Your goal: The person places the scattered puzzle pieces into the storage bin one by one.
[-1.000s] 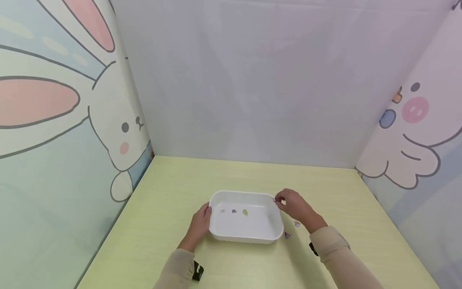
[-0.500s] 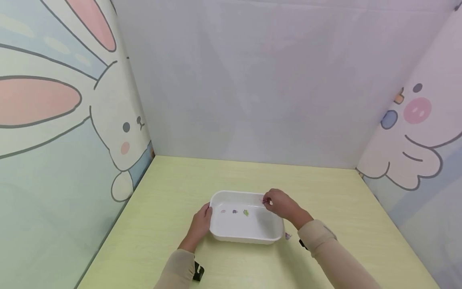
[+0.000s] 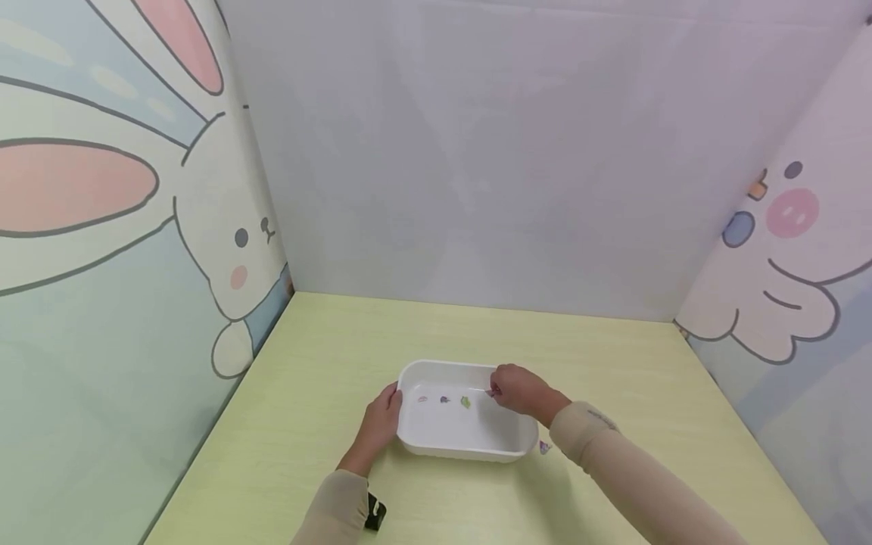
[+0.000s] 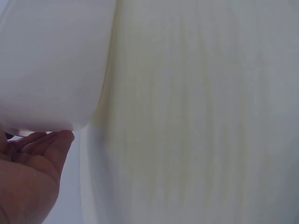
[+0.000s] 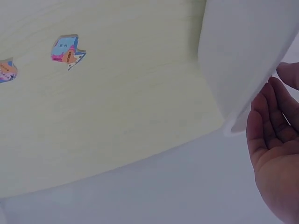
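A white plastic tray point(image 3: 470, 455) sits on the table, with my left hand point(image 3: 377, 421) gripping its left rim, thumb on top. The left wrist view shows those fingers against the tray's outer wall. Over the tray's right part, my right hand point(image 3: 524, 390) pinches a small pinkish puzzle piece point(image 3: 490, 393), mostly covered by the fingers. Lying in a row on the tray floor are a pale piece point(image 3: 422, 399), a dark purple piece point(image 3: 444, 400) and a green piece point(image 3: 465, 402).
Right of the tray lies a blue, pink and orange printed piece point(image 5: 68, 50) on the light yellow table point(image 3: 368, 325). The right wrist view shows another orange and purple piece point(image 5: 7, 71) at its left edge. A grey curtain point(image 3: 470, 174) hangs behind the table.
My right hand has moved left over the tray's right rim and then lowered into it with the puzzle piece. My left hand keeps its grip on the rim.
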`<state>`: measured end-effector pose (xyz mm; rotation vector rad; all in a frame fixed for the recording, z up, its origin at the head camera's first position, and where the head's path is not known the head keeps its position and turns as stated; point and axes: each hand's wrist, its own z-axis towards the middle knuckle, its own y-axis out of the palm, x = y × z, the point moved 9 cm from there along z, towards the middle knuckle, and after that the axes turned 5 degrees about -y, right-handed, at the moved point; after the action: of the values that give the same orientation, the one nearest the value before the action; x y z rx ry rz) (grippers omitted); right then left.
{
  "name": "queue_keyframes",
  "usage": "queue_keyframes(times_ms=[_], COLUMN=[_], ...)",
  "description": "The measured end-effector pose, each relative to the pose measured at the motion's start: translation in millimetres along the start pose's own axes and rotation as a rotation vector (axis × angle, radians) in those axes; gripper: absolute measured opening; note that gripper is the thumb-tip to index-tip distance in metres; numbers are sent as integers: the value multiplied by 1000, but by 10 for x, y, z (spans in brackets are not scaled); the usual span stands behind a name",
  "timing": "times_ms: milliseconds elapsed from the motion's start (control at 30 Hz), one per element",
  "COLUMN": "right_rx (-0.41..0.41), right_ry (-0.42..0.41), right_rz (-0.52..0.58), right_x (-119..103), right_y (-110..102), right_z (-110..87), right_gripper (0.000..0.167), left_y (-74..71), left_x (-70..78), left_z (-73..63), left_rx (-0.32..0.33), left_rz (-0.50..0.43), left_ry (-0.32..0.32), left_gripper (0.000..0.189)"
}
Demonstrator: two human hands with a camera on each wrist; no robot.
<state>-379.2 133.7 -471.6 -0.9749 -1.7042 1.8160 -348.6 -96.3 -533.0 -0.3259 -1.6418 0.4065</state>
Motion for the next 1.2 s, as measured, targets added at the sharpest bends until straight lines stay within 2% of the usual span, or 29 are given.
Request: queue_keyframes(times_ms=[133, 467, 733, 900, 1200], right_rx=[-34, -146, -158, -148, -153], right_ry=[-16, 35, -8, -35, -18], right_rz=[-80, -223, -291, -300, -267], right_x=[-48, -46, -101, -151, -137], right_y=[42, 236, 272, 283, 315], right_z=[28, 107, 153, 144, 157], right_gripper=[18, 22, 24, 27, 23], left_y=[2, 12, 0, -3, -11], left_x=[5, -3, 2, -3, 12], left_z=[6, -13, -15, -12, -12], left_rx=[2, -9, -8, -5, 1], left_rz=[1, -5, -8, -4, -6], left_ry=[-1, 3, 6, -2, 4], left_gripper=[42, 42, 42, 42, 42])
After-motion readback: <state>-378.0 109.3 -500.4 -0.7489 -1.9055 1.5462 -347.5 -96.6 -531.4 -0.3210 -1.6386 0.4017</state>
